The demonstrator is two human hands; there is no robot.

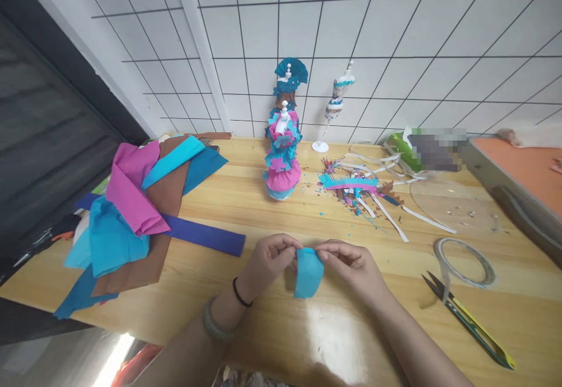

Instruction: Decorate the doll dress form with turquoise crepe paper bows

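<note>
Between my two hands a small piece of light-blue crepe paper (309, 274) hangs above the table, held by its upper corners. My left hand (276, 258) pinches the top left corner, thumb against fingers. At the top right corner my right hand (346, 259) has the paper between thumb and fingertips. Straight ahead stands a small dress form in a pink and blue ruffled paper dress (283, 156). A second form with a teal paper fan (291, 71) is right behind it. Farther right is a thin stand wrapped in white and blue strips (336, 103).
Folded crepe paper (136, 191) in pink, blue and brown is heaped at the left, with a purple strip (206, 236) sticking out. Paper scraps (351, 185) lie back right. A tape roll (465, 263) and yellow-green thread snips (474, 325) are at the right, near an orange-lined case (520, 173).
</note>
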